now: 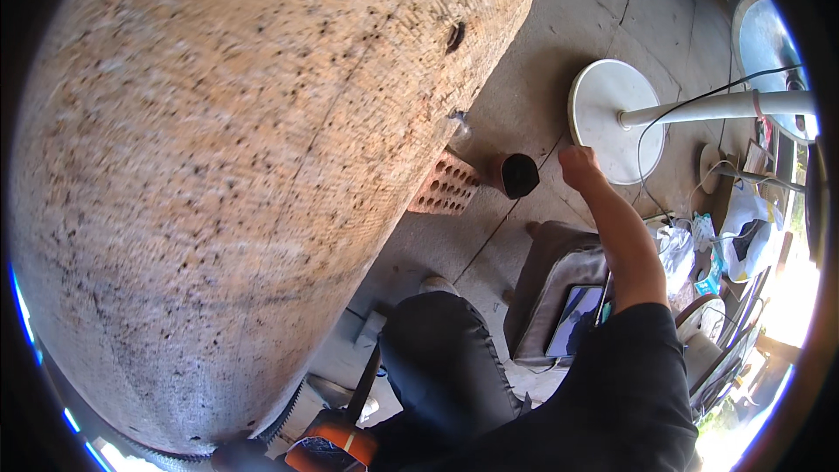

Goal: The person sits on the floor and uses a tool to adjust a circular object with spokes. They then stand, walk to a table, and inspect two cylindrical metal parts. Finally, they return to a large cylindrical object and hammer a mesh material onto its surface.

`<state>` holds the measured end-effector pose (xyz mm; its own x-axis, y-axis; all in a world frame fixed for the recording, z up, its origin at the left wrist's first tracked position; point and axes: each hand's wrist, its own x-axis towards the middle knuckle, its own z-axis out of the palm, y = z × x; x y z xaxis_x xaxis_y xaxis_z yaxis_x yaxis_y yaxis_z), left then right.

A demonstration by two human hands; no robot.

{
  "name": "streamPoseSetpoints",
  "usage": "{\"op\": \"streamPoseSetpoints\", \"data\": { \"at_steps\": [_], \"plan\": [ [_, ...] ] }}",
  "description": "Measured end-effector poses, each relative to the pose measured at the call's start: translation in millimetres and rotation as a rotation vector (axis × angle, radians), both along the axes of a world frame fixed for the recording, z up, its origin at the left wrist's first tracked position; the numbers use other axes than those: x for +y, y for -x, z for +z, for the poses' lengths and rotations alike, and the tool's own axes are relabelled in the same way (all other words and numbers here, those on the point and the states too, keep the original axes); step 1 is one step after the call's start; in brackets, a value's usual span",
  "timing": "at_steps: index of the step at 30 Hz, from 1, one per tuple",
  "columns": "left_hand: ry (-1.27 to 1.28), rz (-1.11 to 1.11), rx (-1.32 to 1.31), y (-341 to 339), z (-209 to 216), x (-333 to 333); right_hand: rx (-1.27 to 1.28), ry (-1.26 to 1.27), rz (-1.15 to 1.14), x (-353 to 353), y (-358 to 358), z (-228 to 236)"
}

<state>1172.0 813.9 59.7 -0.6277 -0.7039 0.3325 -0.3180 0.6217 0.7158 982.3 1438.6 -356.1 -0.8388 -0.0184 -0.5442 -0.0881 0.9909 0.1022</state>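
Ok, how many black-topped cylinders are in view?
1: the black-topped cylinder, between the holed brick and the right hand. Others may be hidden behind the large speckled tan piece.

From my end, the log (236, 175) fills the left side. Just beyond its right edge I have the brick (446, 183), partly hidden behind it, with the tube (517, 177) just to the brick's right. Further right, the round base (607, 96) stands on the floor (577, 0), my right hand (578, 166) at its near edge. Nearer me, a tablet (576, 321) lies on the cushioned seat (546, 271), left of the plastic bags (750, 220).
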Motion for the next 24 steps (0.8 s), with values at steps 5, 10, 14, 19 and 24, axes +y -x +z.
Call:
{"op": "streamPoseSetpoints", "data": {
  "at_steps": [5,10,14,19,24],
  "plan": [
    [-0.031,0.011,0.018,-13,2,-4,0.489,0.385,-0.462,-69,-6,120],
    [-0.097,-0.058,0.037,-9,-6,-6,0.538,0.611,-0.508,-113,-28,148],
    [-0.117,-0.087,0.077,-17,6,-6,0.553,0.699,-0.484,-102,-36,138],
    [-0.193,-0.153,0.113,-4,0,-1,1.573,0.210,-0.697,45,-32,253],
    [-0.249,-0.195,0.125,-1,-3,2,1.411,0.756,-0.992,135,6,373]
  ]
}}
